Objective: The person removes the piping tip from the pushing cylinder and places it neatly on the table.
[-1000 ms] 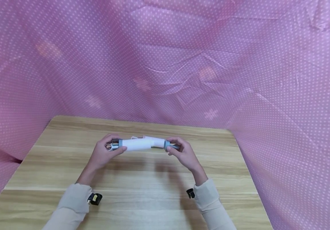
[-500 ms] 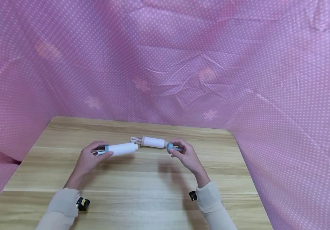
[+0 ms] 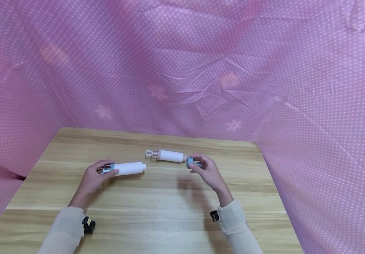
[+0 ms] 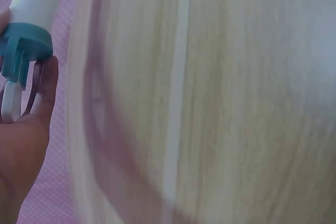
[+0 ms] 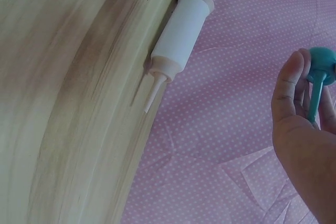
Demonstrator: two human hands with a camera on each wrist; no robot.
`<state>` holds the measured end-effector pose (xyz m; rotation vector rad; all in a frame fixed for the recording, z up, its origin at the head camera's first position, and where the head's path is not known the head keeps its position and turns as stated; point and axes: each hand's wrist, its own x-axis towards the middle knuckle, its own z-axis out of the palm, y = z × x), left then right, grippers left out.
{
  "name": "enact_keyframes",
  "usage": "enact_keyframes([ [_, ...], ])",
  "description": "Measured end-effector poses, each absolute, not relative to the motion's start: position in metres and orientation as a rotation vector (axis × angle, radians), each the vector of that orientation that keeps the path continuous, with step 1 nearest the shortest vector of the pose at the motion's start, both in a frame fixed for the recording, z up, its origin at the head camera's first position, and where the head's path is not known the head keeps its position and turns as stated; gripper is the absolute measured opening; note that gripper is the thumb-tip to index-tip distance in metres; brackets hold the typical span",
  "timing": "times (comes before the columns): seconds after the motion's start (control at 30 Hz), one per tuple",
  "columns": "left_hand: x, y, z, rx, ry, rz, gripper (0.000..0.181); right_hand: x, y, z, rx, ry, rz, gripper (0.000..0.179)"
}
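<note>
My left hand (image 3: pixel 91 179) grips a white tube (image 3: pixel 128 168) by its blue-green collar, thumb along the near side. The tube lies almost level over the table, its narrower stepped white end to the right. In the left wrist view, prongs and a white tab extend back from the blue-green collar (image 4: pixel 31 40) into the palm. My right hand (image 3: pixel 213 174) pinches a blue-green cap-like piece (image 3: pixel 189 162) with a thin stem (image 5: pixel 316 98). Between the hands, farther back, lies a second white tube (image 3: pixel 171 156) with pink end parts, a thin tip and a looped white handle.
The wooden table (image 3: pixel 157 218) extends under both forearms. A pink dotted cloth (image 3: pixel 182 70) hangs around its back and sides. Each sleeve has a small black device at the wrist, such as the left device (image 3: pixel 88 225).
My left hand has drawn the white tube leftward and slightly nearer, away from the cap-like piece, uncovering the pink-ended tube behind. My right hand has shifted slightly right.
</note>
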<state>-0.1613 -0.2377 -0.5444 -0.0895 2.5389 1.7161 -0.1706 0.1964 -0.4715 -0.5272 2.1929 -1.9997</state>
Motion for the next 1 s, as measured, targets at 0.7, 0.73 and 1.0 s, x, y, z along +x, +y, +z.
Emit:
enact_keyframes([
  [0.7,-0.179,-0.249,-0.578,-0.006,2.711,1.602,0.056,-0.171,0.199,-0.475,-0.5,2.201,-1.973,0.032],
  [0.73,-0.179,-0.249,-0.578,-0.007,2.706,1.603,0.056,-0.171,0.199,-0.475,-0.499,2.203,-1.972,0.031],
  [1.0,-0.178,-0.248,-0.58,-0.021,2.67,1.629,0.057,-0.171,0.198,-0.476,-0.522,2.199,-1.967,0.031],
])
